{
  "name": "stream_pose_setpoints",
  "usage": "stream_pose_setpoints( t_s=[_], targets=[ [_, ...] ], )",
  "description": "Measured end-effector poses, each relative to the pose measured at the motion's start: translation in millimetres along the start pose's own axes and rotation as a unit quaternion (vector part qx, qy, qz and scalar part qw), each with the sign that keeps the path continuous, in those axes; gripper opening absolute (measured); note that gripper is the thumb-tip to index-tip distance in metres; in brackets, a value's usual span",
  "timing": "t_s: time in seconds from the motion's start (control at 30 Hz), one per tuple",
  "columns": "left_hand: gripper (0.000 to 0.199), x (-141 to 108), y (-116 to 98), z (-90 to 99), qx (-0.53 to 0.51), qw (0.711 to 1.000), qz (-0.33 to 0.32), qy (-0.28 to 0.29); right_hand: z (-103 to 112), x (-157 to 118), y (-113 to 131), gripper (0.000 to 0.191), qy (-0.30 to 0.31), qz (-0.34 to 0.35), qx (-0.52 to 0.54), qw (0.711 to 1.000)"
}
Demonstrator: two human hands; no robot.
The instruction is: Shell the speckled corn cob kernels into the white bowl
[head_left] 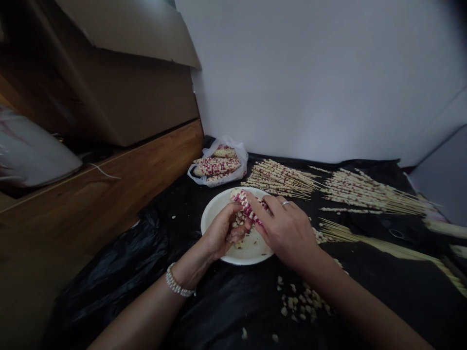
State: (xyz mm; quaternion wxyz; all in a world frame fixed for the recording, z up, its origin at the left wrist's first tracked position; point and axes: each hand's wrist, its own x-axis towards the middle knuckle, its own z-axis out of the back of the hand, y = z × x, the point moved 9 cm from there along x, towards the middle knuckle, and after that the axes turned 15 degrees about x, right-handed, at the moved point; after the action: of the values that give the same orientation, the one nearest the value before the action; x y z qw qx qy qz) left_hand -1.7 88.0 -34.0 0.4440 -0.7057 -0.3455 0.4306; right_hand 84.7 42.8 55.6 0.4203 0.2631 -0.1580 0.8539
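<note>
Over a white basin [211,214] I hold an ear of corn [245,204] with white and dark red kernels, tilted down to the right. My right hand [288,228], with a ring on one finger, is wrapped over the top of the ear. My left hand [222,228], a beaded bracelet at its wrist, closes on the ear's lower left side, the thumb pressed to the kernels. Its other fingers curl beneath, partly hidden. Loose kernels [239,219] lie in the basin under the ear.
Several ears of corn [219,167] fill a plastic bag [242,155] behind the basin. Bundles of kernel-threaded skewers [280,177] and plain sticks [357,236] lie to the right. Scattered kernels [302,301] dot the black plastic sheet [219,306]. A cardboard box [146,97] stands left.
</note>
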Motion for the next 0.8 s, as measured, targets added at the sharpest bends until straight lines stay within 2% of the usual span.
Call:
stream_pose_setpoints(
  t_s=[0.1, 0.2, 0.3, 0.4, 0.5, 0.8],
  targets=[
    [0.027, 1, -1, 0.2, 0.023, 1.0, -0.013, -0.01, -1, 0, 1, 0.055, -0.003, 0.008, 0.001, 1.0],
    [0.006, 0, -5, 4.1, 0.037, 0.997, -0.053, -0.051, -2, 0, -1, 0.056, -0.011, 0.0, 0.034, 0.999],
    [0.019, -2, -10, 4.4, 0.034, 0.995, -0.08, -0.057, 0, 0, -6, 0.057, -0.02, -0.013, 0.063, 0.998],
    [0.013, -3, -12, -1.5, 0.019, 0.997, -0.078, -0.011, 5, 1, -8, 0.056, -0.034, -0.014, 0.068, 0.997],
    [0.035, -3, -14, -5.0, 0.026, 0.996, -0.083, 0.009, 8, 1, -9, 0.056, -0.039, -0.013, 0.072, 0.997],
    [0.052, -5, -21, 6.5, 0.136, 0.97, -0.175, -0.098, 4, 1, -14, 0.056, -0.023, -0.051, 0.137, 0.989]
  ],
)
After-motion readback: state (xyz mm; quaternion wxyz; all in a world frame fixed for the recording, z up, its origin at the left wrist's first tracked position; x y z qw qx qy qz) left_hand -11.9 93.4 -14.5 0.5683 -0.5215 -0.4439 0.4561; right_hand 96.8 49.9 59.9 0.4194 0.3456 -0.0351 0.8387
